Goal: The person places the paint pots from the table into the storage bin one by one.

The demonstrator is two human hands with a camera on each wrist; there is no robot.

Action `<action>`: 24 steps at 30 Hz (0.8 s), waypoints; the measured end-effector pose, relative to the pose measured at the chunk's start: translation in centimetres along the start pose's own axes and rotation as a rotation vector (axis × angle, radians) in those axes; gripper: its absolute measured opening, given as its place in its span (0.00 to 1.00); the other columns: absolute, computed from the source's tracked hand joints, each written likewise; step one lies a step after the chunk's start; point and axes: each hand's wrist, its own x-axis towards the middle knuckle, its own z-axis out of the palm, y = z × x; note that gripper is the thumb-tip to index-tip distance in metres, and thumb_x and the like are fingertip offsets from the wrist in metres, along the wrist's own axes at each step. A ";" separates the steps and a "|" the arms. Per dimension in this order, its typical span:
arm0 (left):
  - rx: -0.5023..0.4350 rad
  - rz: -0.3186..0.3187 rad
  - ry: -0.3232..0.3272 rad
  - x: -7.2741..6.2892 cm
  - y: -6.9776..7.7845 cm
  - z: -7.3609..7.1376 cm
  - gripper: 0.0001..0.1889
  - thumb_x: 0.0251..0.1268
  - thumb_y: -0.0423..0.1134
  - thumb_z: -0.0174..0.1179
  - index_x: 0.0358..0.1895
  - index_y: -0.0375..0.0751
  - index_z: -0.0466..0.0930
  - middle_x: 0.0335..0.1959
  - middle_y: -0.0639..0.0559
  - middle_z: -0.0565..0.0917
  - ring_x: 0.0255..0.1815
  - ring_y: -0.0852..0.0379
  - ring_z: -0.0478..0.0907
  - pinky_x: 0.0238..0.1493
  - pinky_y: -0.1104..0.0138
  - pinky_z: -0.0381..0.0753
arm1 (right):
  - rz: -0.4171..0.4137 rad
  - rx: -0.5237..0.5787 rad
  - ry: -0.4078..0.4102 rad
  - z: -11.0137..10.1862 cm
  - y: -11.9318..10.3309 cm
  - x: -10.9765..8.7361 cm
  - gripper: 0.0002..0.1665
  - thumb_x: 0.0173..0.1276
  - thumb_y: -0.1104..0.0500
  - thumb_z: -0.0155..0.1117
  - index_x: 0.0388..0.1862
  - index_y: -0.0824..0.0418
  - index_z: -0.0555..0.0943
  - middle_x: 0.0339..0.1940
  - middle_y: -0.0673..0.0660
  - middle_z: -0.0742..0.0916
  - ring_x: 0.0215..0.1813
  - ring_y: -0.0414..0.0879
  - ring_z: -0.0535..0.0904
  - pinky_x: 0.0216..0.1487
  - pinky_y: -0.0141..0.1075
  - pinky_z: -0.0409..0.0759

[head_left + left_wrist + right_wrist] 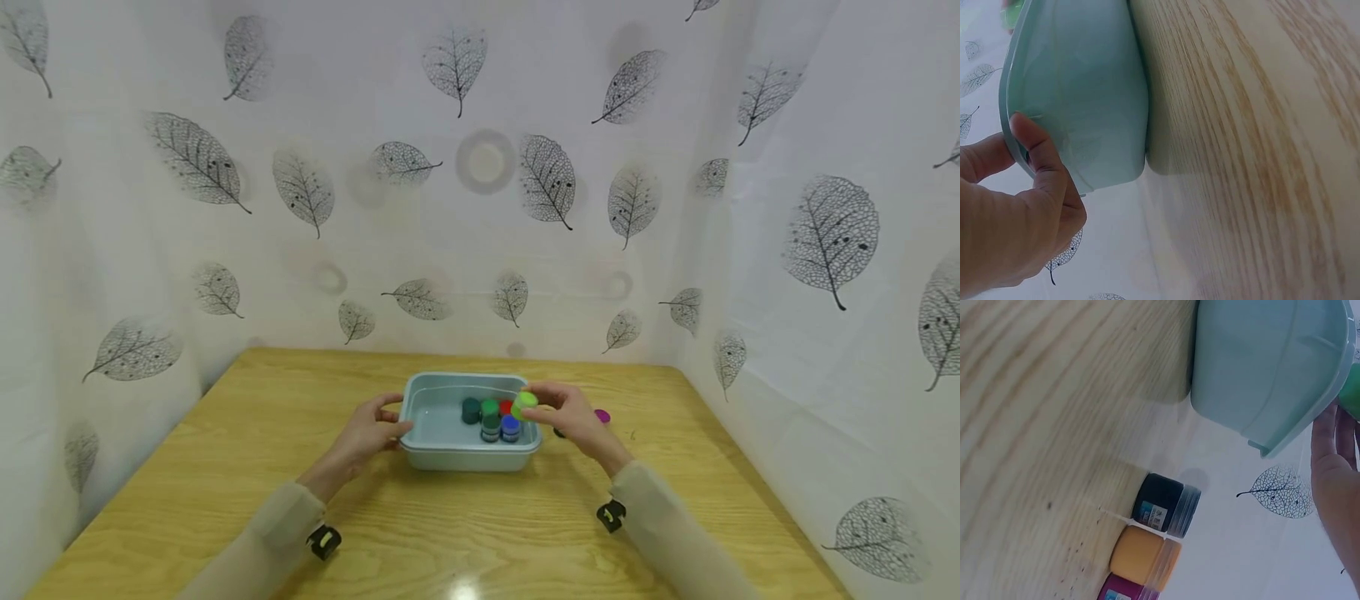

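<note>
My left hand [369, 431] grips the left rim of a pale blue-green plastic bin [467, 461], thumb on one side of the rim and fingers on the other in the left wrist view. A lime-green paint jar [524, 405] is in my right hand [567, 419], pinched between thumb and fingers over the bin's right end. Inside, towards the right, several jars stand together: a dark teal jar [471, 411], a green jar [490, 407], a red jar [506, 407] partly hidden, a dark green jar [491, 428] and a blue jar [511, 428].
Right of the bin, a black jar [1157, 504], an orange jar [1141, 553] and a magenta jar [1124, 589] stand in a row on the wooden table [465, 533]; the right hand mostly hides them in the head view. A leaf-printed curtain [480, 233] surrounds the table's back and sides.
</note>
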 end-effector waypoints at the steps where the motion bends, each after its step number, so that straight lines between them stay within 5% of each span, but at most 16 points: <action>1: 0.001 -0.001 0.000 0.0 0.0 0.0 0.32 0.65 0.28 0.62 0.71 0.33 0.62 0.46 0.39 0.75 0.34 0.53 0.78 0.38 0.59 0.86 | 0.002 -0.005 -0.007 0.1 0.0 0.1 0.27 0.61 0.56 0.73 0.58 0.65 0.80 0.50 0.53 0.86 0.50 0.43 0.82 0.50 0.32 0.82; 6: 0.003 -0.005 0.009 0.0 0.0 0.0 0.32 0.65 0.28 0.62 0.71 0.34 0.62 0.46 0.38 0.74 0.34 0.53 0.78 0.37 0.59 0.85 | -0.010 -0.018 -0.053 0.8 -0.4 0.8 0.25 0.60 0.55 0.74 0.55 0.61 0.82 0.48 0.52 0.87 0.49 0.47 0.82 0.47 0.35 0.84; 12: 0.013 0.001 0.008 0.1 0.0 0.1 0.32 0.65 0.28 0.62 0.71 0.34 0.63 0.47 0.38 0.74 0.34 0.53 0.78 0.38 0.59 0.86 | -0.033 -0.042 -0.120 1.6 -0.5 1.6 0.24 0.60 0.56 0.74 0.55 0.60 0.83 0.46 0.54 0.87 0.49 0.53 0.82 0.50 0.50 0.85; 19: 0.006 0.004 0.003 0.0 0.0 0.1 0.31 0.65 0.28 0.61 0.71 0.34 0.62 0.46 0.39 0.75 0.34 0.53 0.79 0.38 0.59 0.86 | -0.017 -0.123 -0.176 2.4 -0.6 2.7 0.26 0.59 0.54 0.75 0.57 0.59 0.82 0.50 0.56 0.86 0.52 0.54 0.80 0.47 0.35 0.84; 24: 0.005 0.005 0.004 0.1 0.0 0.0 0.31 0.65 0.28 0.61 0.71 0.33 0.62 0.45 0.39 0.75 0.34 0.53 0.79 0.38 0.59 0.86 | -0.012 -0.209 -0.211 3.0 -0.9 3.5 0.26 0.60 0.54 0.74 0.57 0.58 0.82 0.51 0.55 0.86 0.51 0.50 0.81 0.49 0.34 0.82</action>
